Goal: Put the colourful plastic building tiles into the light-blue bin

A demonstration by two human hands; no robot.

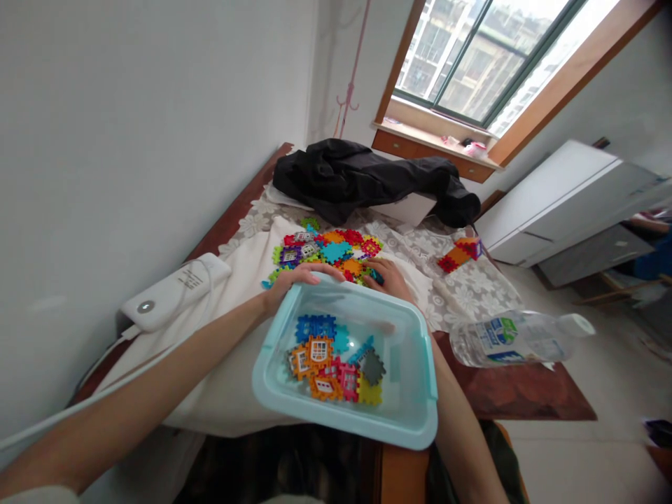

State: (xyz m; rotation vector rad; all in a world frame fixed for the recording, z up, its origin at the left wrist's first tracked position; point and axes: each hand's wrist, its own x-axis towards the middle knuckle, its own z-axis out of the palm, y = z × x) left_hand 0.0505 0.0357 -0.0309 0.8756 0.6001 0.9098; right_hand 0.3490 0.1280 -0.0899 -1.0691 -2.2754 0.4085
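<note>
A: How much is done?
B: Three orange pieces and one grey piece, among others, are contained in one bin; a larger pile is left on the tabletop, uncountable through overlap.
A: Grip?
B: The bin's rim is clasped by the left hand; the right hand is curled at the pile, its hold undeterminable.

Bright window, pale grey wall
</note>
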